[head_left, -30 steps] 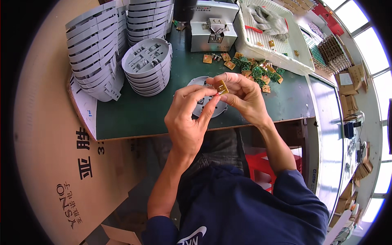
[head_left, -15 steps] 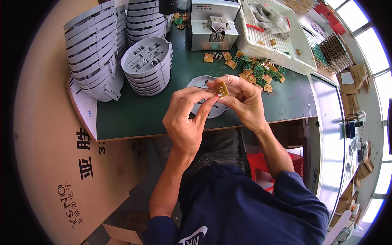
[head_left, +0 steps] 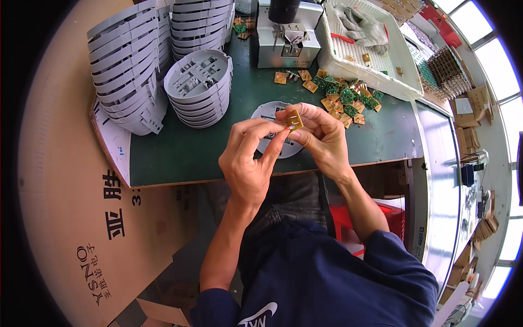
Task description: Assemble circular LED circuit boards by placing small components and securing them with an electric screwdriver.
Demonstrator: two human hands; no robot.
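A small square brown circuit board (head_left: 295, 119) is held up over the table's front edge, pinched between the thumb and fingers of my right hand (head_left: 322, 136). My left hand (head_left: 251, 155) comes in from the other side, thumb and index finger closed at the board's lower left edge. Between those two fingertips shows a tiny red-tipped piece, too small to name. Under both hands lies a round light-grey plastic housing (head_left: 263, 111), partly covered by my fingers.
Stacks of grey housings (head_left: 196, 82) stand at the left. Loose circuit boards (head_left: 348, 98) lie heaped on the green table (head_left: 180, 155) at the right. Behind are a metal machine (head_left: 267, 52), a hanging black cylinder (head_left: 284, 11) and a white tray (head_left: 376, 71) with gloves (head_left: 359, 27).
The hanging black cylinder has swung right, now in front of the machine. The board tilts slightly differently in my right hand; both hands stay nearly in place.
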